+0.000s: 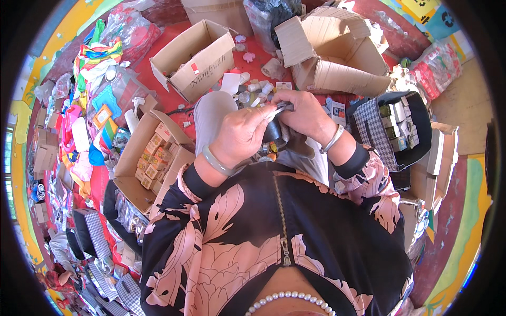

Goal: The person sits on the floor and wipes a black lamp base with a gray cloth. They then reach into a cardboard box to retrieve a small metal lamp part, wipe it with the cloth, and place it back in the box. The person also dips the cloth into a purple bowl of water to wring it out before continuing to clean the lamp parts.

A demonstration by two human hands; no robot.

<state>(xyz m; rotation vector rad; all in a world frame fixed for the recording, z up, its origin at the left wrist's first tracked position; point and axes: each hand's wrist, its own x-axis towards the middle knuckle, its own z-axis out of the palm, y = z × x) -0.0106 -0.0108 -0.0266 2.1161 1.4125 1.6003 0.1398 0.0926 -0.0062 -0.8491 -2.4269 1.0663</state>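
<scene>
white beads (289, 296) curve round our neck at the lower edge, and our black jacket (247, 231), patterned with large pink flowers, spreads beyond them. our two hands meet over our lap: the left hand (240, 131), with a pale bangle (216, 162) at its wrist, pinches a small pale-and-dark object (279, 108), and the right hand (304, 113), with a silvery bracelet (333, 139), grips it from the other side. our fingers cover much of it, so we cannot tell what it is. just below the hands we see a dark rounded thing (272, 130), partly hidden. past them lie small pale containers (266, 88) and a white card (230, 82). to our left, an open cardboard box (179, 167) holds many small packets (153, 163); to our right, a houndstooth bin (375, 131) holds small boxes (400, 126). farther off, two larger open cartons (337, 76) stand on the red floor covering (163, 98), with a black plastic bag (271, 23) between them. bright cloths (100, 58) lie heaped at far left.
</scene>
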